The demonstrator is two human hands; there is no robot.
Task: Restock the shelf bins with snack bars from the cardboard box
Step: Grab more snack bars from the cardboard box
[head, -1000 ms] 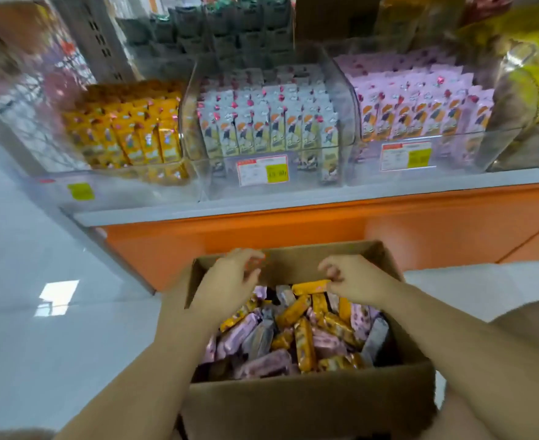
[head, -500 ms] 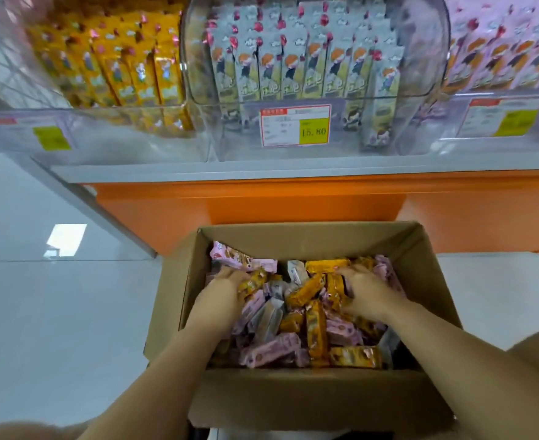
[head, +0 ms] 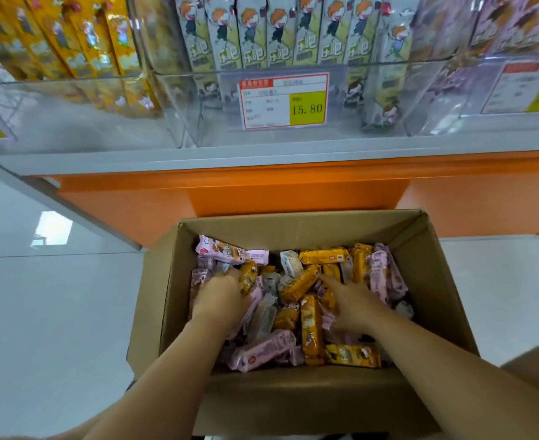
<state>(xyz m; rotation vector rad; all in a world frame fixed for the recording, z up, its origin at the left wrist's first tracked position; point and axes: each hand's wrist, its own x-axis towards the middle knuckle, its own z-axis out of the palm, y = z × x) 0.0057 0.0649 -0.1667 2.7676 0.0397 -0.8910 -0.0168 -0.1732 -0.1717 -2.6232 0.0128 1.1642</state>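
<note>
An open cardboard box stands on the floor below the shelf, holding several loose pink, yellow and grey snack bars. My left hand is down in the left part of the box. Its fingers curl into the pile beside a yellow bar, and their tips are hidden. My right hand lies on the bars at the middle right, its fingers straight and spread, one fingertip touching a yellow bar. Above, a clear middle bin holds upright grey-green bars.
A left bin holds yellow bars and a right bin holds pink ones. A price tag reads 15.80. The grey shelf edge and orange base overhang the box's far side. White floor tiles lie on the left.
Both hands dropped from the box's far rim down into the bars. The view moved closer to the shelf and the box.
</note>
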